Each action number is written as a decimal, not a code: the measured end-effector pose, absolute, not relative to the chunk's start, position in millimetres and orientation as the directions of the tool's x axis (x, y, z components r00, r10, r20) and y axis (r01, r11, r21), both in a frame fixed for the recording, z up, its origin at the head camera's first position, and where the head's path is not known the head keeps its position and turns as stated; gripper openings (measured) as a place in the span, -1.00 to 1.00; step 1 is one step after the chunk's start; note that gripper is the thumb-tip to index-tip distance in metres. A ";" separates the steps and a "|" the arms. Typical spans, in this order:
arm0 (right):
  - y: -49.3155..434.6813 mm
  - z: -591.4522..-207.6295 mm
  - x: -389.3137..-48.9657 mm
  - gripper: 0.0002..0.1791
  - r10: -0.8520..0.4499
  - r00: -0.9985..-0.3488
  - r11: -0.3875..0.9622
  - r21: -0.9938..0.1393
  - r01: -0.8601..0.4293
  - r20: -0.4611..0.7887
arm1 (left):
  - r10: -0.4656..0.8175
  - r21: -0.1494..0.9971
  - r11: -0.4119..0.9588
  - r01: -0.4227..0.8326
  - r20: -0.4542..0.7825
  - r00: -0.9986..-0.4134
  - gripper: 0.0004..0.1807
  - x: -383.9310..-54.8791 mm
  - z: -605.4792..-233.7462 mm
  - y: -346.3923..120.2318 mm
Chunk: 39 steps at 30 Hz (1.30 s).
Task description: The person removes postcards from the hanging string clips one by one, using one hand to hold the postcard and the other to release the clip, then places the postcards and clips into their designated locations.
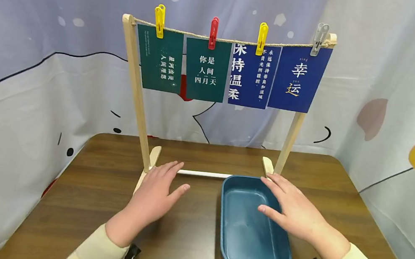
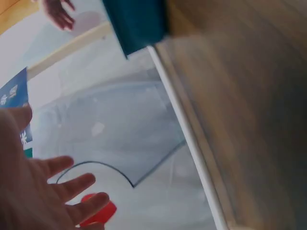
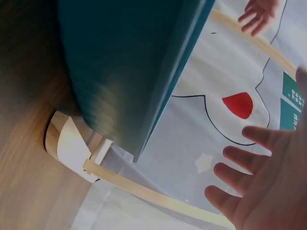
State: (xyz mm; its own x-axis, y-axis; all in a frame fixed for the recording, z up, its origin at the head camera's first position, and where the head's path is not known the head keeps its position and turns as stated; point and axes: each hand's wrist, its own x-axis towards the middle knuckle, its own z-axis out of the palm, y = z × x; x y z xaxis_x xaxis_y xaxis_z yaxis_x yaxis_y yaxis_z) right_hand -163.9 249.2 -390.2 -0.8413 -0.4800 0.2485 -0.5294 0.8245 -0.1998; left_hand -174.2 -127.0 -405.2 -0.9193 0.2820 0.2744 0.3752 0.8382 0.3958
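Observation:
My left hand (image 1: 155, 193) hovers over the table near the left foot of a wooden rack (image 1: 136, 80), fingers straight and holding nothing. Over the right side of a blue plastic basin (image 1: 251, 235) is my right hand (image 1: 296, 206), also with extended fingers and nothing in them. Both palms show bare in the wrist views. A twine line (image 1: 192, 34) spans the rack's top. From it hang two green cards (image 1: 157, 67) and two blue cards (image 1: 291, 87). Two yellow clothespins (image 1: 160, 21), one red clothespin (image 1: 213, 33) and one grey clothespin (image 1: 319, 39) grip the cards.
The brown wooden table (image 1: 89, 201) carries the rack and the basin. A white bar (image 1: 203, 173) joins the rack's feet low down, behind the basin's far rim. A patterned curtain (image 1: 52, 88) hangs behind and at both sides.

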 end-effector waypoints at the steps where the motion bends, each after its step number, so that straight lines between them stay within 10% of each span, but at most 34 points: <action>1: 249.8 -387.6 -164.3 -0.20 -0.468 -0.845 0.825 -0.215 -0.522 0.257 | 0.268 0.440 0.817 0.371 0.279 -0.922 -0.25 -176.3 -403.1 -122.8; 6: 252.9 -368.7 -169.5 -0.31 -0.376 -0.881 0.831 -0.316 -0.458 0.286 | 0.183 0.738 0.594 0.319 0.262 -0.948 -0.42 -190.8 -394.7 -97.9; 11: 262.1 -335.3 -184.7 -0.49 -0.288 -0.891 0.830 -0.373 -0.415 0.350 | 0.139 0.978 0.053 0.203 0.194 -0.971 -0.67 -214.2 -392.0 -59.2; 39: 268.3 -110.3 -275.3 -0.53 0.131 -0.830 0.751 -0.601 -0.274 0.542 | 0.245 0.858 -0.496 -0.130 -0.004 -0.969 -0.61 -274.5 -317.0 92.4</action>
